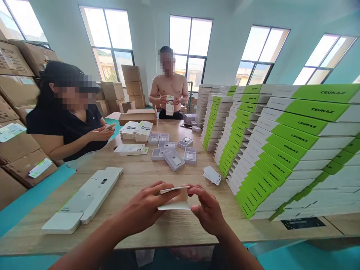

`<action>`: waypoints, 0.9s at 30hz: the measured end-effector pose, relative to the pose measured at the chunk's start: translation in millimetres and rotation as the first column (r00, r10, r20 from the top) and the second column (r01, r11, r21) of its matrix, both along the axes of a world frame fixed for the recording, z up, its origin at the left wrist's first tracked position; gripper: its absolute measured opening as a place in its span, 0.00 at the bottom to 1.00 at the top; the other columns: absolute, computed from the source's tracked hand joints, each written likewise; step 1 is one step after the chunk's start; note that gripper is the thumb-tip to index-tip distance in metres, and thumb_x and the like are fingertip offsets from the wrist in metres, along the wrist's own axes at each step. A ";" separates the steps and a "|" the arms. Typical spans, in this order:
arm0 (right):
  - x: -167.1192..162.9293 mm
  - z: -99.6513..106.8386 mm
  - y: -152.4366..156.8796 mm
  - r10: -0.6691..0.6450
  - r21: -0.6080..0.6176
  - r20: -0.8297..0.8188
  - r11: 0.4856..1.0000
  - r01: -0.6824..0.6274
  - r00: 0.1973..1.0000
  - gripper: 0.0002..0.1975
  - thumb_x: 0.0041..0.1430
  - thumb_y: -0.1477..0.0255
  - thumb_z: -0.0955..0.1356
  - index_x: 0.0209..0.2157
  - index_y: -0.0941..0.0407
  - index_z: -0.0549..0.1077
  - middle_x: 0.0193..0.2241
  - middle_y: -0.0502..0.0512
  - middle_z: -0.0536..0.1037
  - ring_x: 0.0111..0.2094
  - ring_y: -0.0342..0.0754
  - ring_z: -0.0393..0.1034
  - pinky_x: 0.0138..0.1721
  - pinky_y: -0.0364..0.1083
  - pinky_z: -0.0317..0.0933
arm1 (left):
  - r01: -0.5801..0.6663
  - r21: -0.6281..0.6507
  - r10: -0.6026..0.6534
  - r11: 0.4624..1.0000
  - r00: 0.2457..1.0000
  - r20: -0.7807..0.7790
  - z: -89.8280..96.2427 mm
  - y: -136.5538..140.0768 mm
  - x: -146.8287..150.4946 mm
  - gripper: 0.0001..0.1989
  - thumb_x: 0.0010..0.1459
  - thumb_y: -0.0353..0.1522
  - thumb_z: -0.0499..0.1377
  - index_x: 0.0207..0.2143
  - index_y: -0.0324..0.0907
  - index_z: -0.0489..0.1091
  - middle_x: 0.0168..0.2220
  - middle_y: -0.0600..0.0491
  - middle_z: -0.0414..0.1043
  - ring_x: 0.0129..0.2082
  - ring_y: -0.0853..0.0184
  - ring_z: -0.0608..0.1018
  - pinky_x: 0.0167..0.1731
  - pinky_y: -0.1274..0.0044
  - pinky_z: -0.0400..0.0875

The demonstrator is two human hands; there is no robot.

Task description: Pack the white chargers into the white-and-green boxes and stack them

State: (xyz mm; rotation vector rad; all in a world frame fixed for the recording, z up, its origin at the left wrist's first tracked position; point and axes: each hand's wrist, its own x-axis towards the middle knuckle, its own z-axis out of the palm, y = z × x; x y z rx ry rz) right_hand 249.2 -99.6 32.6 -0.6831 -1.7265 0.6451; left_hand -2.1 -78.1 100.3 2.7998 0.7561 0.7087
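Near the front of the table, a white cardboard box (176, 206) is held up with its end open toward me. My left hand (147, 206) is closed around its left side, fingers over the top panel. At its right edge, my right hand (208, 210) has the index finger on the upper panel and the thumb by the lower one. Whatever lies inside the box is hidden. To the left rests a stack of flat white cartons (84, 195). Small white cards (212, 175) lie beyond my right hand, and several grey plastic trays (174, 159) lie further back.
Tall stacks of green-and-white boxes (284, 150) line the table's right side. Piles of printed cartons (136, 131) and an open brown carton (137, 117) stand further back. A co-worker (70, 123) sits at left holding something thin; another person (168, 86) stands behind with a white carton.
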 end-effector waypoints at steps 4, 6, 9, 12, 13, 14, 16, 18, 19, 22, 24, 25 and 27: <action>-2.9 -2.7 0.5 -0.072 0.144 0.148 0.988 0.050 0.986 0.21 0.66 0.56 0.70 0.57 0.45 0.75 0.56 0.59 0.77 0.50 0.56 0.72 0.51 0.54 0.67 | -0.009 -0.025 0.010 1.000 1.000 0.025 -15.4 0.3 3.3 0.30 0.68 0.25 0.57 0.68 0.56 0.59 0.58 0.51 0.72 0.56 0.60 0.74 0.57 0.69 0.71; -9.1 4.4 -2.2 -0.117 0.051 0.116 0.992 0.111 0.986 0.11 0.67 0.65 0.70 0.49 0.45 0.80 0.51 0.57 0.79 0.45 0.52 0.73 0.48 0.51 0.67 | -0.019 -0.035 0.020 0.999 0.999 0.032 -21.5 0.4 5.2 0.29 0.68 0.24 0.57 0.66 0.56 0.61 0.57 0.51 0.71 0.55 0.60 0.74 0.56 0.69 0.71; -22.3 16.2 -10.5 -0.126 -0.248 -0.057 0.963 0.108 0.990 0.05 0.63 0.66 0.72 0.36 0.50 0.81 0.47 0.56 0.78 0.49 0.53 0.72 0.52 0.50 0.64 | -0.059 -0.024 0.061 0.998 0.994 0.093 -30.8 0.7 6.9 0.21 0.70 0.26 0.56 0.61 0.53 0.65 0.55 0.48 0.70 0.54 0.60 0.75 0.53 0.69 0.73; -37.3 24.3 -18.7 -0.149 -0.477 -0.269 0.879 0.002 0.951 0.09 0.57 0.64 0.75 0.29 0.53 0.79 0.46 0.55 0.77 0.53 0.54 0.69 0.53 0.48 0.62 | -0.068 0.008 0.065 0.998 0.977 0.204 -39.3 1.3 6.8 0.15 0.70 0.28 0.56 0.56 0.51 0.64 0.53 0.48 0.70 0.51 0.61 0.77 0.49 0.70 0.74; -42.6 26.2 -20.3 -0.174 -0.528 -0.332 0.849 -0.030 0.927 0.10 0.55 0.64 0.76 0.26 0.54 0.78 0.45 0.54 0.76 0.52 0.54 0.69 0.52 0.47 0.62 | -0.055 0.021 0.048 0.998 0.964 0.260 -41.9 1.3 6.5 0.16 0.70 0.28 0.57 0.56 0.51 0.61 0.53 0.47 0.70 0.50 0.62 0.77 0.48 0.70 0.75; -48.0 27.6 -21.3 -0.207 -0.574 -0.387 0.817 -0.059 0.899 0.11 0.54 0.64 0.76 0.25 0.54 0.77 0.44 0.54 0.76 0.50 0.53 0.69 0.50 0.47 0.62 | -0.043 0.037 0.029 0.998 0.947 0.320 -44.3 1.1 6.1 0.18 0.69 0.28 0.58 0.57 0.51 0.58 0.53 0.47 0.69 0.49 0.63 0.78 0.46 0.71 0.76; -59.2 29.9 -21.3 -0.302 -0.649 -0.476 0.755 -0.098 0.826 0.10 0.51 0.66 0.76 0.24 0.55 0.76 0.40 0.51 0.76 0.44 0.49 0.68 0.47 0.45 0.62 | -0.036 0.075 0.003 0.997 0.916 0.402 -49.4 -0.3 5.0 0.21 0.68 0.28 0.59 0.56 0.51 0.54 0.53 0.46 0.67 0.47 0.64 0.78 0.43 0.73 0.77; -69.8 31.7 -19.8 -0.400 -0.701 -0.530 0.703 -0.120 0.748 0.07 0.48 0.68 0.76 0.26 0.55 0.76 0.34 0.49 0.75 0.37 0.46 0.66 0.43 0.44 0.61 | -0.079 0.112 0.030 0.991 0.922 0.387 -55.3 -2.9 3.6 0.19 0.67 0.28 0.60 0.55 0.50 0.57 0.52 0.47 0.68 0.45 0.65 0.79 0.41 0.74 0.77; -74.2 32.5 -19.1 -0.435 -0.716 -0.545 0.686 -0.128 0.716 0.07 0.45 0.69 0.75 0.27 0.55 0.76 0.31 0.48 0.75 0.35 0.45 0.66 0.41 0.44 0.61 | -0.114 0.133 0.060 0.985 0.933 0.354 -58.5 -4.5 2.6 0.17 0.68 0.28 0.60 0.53 0.50 0.59 0.51 0.47 0.69 0.44 0.65 0.79 0.41 0.74 0.77; -82.3 33.9 -18.9 -0.481 -0.739 -0.547 0.661 -0.126 0.686 0.09 0.42 0.70 0.74 0.29 0.55 0.76 0.27 0.46 0.74 0.32 0.45 0.65 0.37 0.43 0.60 | -0.191 0.228 0.121 0.955 0.950 0.289 -67.2 -9.2 -1.1 0.15 0.67 0.27 0.60 0.54 0.47 0.64 0.50 0.46 0.71 0.45 0.63 0.80 0.42 0.74 0.78; -83.3 33.7 -20.5 -0.484 -0.749 -0.521 0.654 -0.105 0.703 0.10 0.43 0.70 0.74 0.31 0.56 0.76 0.27 0.46 0.75 0.31 0.44 0.65 0.36 0.43 0.60 | -0.199 0.312 0.102 0.929 0.948 0.300 -70.3 -11.5 -3.4 0.16 0.67 0.26 0.60 0.54 0.46 0.64 0.51 0.44 0.72 0.46 0.62 0.80 0.42 0.73 0.78; -83.1 33.3 -21.4 -0.482 -0.753 -0.508 0.651 -0.096 0.714 0.10 0.44 0.70 0.74 0.31 0.56 0.76 0.27 0.46 0.75 0.31 0.44 0.65 0.35 0.42 0.60 | -0.195 0.346 0.086 0.918 0.948 0.306 -70.9 -12.3 -4.1 0.16 0.66 0.26 0.61 0.55 0.45 0.64 0.51 0.44 0.73 0.45 0.62 0.80 0.41 0.73 0.79; -82.2 31.9 -22.6 -0.479 -0.757 -0.488 0.649 -0.080 0.730 0.11 0.45 0.69 0.74 0.32 0.56 0.75 0.27 0.46 0.75 0.31 0.44 0.66 0.35 0.42 0.61 | -0.186 0.372 0.066 0.910 0.948 0.312 -70.7 -13.5 -4.3 0.16 0.66 0.26 0.61 0.54 0.44 0.65 0.50 0.43 0.73 0.44 0.61 0.81 0.41 0.72 0.79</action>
